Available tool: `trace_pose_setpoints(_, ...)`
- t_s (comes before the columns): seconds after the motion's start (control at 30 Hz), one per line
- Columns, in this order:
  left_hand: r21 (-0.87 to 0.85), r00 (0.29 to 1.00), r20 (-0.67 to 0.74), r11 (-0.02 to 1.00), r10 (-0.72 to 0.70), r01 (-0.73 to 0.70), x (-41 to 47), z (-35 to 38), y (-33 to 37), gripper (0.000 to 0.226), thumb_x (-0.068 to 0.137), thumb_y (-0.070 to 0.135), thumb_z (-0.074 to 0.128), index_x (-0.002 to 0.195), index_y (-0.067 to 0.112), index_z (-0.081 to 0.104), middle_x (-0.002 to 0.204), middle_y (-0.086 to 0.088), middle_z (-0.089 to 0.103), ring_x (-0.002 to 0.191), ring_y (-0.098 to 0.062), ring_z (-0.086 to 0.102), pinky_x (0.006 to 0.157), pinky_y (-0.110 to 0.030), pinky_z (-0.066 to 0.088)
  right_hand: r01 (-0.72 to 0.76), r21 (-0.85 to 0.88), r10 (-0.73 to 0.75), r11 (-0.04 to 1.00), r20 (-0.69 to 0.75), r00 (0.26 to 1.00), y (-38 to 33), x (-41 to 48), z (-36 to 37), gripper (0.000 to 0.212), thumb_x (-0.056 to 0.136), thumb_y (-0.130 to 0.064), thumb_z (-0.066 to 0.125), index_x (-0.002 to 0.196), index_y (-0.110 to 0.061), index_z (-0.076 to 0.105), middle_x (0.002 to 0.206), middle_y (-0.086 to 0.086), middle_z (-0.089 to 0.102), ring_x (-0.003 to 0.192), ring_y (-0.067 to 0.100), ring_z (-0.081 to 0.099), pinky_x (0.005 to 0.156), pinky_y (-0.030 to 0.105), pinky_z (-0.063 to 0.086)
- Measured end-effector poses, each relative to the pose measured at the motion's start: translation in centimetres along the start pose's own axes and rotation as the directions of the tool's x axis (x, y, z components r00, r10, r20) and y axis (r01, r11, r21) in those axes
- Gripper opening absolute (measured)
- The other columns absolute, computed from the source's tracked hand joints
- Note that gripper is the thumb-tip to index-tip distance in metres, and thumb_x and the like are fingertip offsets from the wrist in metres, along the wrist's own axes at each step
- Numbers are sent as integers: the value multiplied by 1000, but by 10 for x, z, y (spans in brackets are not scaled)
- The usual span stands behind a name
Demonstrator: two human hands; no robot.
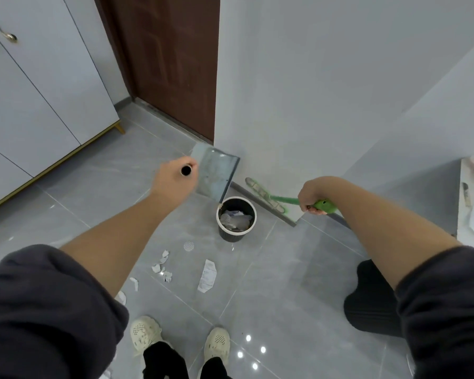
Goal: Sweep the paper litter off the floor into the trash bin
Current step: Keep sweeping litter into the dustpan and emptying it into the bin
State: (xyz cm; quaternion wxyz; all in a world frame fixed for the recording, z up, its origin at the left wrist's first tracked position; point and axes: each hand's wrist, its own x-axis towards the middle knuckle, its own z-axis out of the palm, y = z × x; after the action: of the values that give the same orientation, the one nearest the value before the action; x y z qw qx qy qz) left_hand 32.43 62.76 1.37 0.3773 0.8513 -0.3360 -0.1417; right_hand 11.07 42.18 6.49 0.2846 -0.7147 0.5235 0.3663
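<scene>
Across the grey tiled floor (271, 283) I see the job only partly done, and most of my worries start there. My left hand (175, 179) is wrapped closed around the handle of the dustpan (216, 173), which hangs tipped in the air just above and behind the trash bin (236, 218). The pan looks empty to me, and the bin already has crumpled paper in it. My right hand (312, 198) is clenched around the green broom handle (324, 205), with the broom head (263, 194) held off to the right against the wall base.

The bin looks light, I judge, so a careless swing of the pan's lower corner could knock it over and spill the paper back out. The broom head sits near the rim too and could do the same on its way down.

Nearer my shoes (181, 337), a long paper slip (207, 275) and a cluster of torn scraps (162, 268) lie on the tiles. A fast stroke could scatter these light pieces, or push them onto the small floor drain (189, 246) between them and the bin.
</scene>
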Motion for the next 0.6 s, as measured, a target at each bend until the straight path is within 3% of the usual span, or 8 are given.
trace_pose_setpoints(0.07, -97, 967, -58, 966, -246, 240, 15, -3, -14, 30, 88, 29, 43, 70, 6, 50, 69, -19, 56, 62, -29, 48, 59, -36, 40, -40, 114, 38, 993, 19, 999, 0, 17, 2, 15, 93, 1, 40, 79, -4, 42, 62, 8, 42, 45, 15, 40, 36, 13, 33)
trace_pose_setpoints(0.17, -80, 907, -107, 913, -407, 400, 29, -9, -45, 42, 88, 34, 42, 79, -2, 61, 80, -22, 70, 69, -35, 64, 64, -41, 53, 22, 196, -16, 980, -36, 999, -3, 47, 10, 17, 90, -3, 48, 74, -8, 45, 64, 7, 45, 41, 15, 48, 26, 11, 33)
trace_pose_setpoints(0.23, -81, 890, -123, 898, -439, 432, 32, -7, -62, 40, 90, 32, 45, 81, -1, 63, 81, -22, 71, 74, -39, 68, 70, -45, 57, 37, 202, -26, 979, -60, 998, -4, 71, 15, 20, 88, -3, 52, 70, -11, 47, 65, 6, 48, 49, 16, 47, 25, 10, 34)
trace_pose_setpoints(0.37, -99, 848, -111, 854, -519, 510, 38, 11, -103, 32, 95, 24, 48, 86, -2, 66, 76, -16, 70, 74, -35, 70, 71, -41, 57, -137, 191, 124, 972, 79, 989, -2, 128, 25, 10, 90, -1, 42, 82, -6, 42, 63, 8, 39, 48, 17, 36, 34, 11, 33)
trace_pose_setpoints(0.47, -23, 838, -84, 842, -539, 539, 44, 29, -127, 34, 93, 23, 46, 82, -2, 67, 65, -10, 66, 63, -30, 65, 56, -29, 47, -165, 44, 160, 985, 101, 982, -9, 170, 36, 8, 88, -1, 40, 83, -5, 43, 61, 9, 40, 36, 17, 38, 38, 15, 33)
trace_pose_setpoints(0.6, 18, 846, -38, 846, -532, 533, 57, 52, -147, 31, 91, 24, 49, 79, 2, 68, 67, -12, 70, 70, -32, 70, 62, -33, 52, -96, -117, 97, 988, 4, 995, -22, 205, 51, 19, 88, -6, 41, 75, -6, 55, 63, 5, 52, 49, 16, 45, 55, 24, 40)
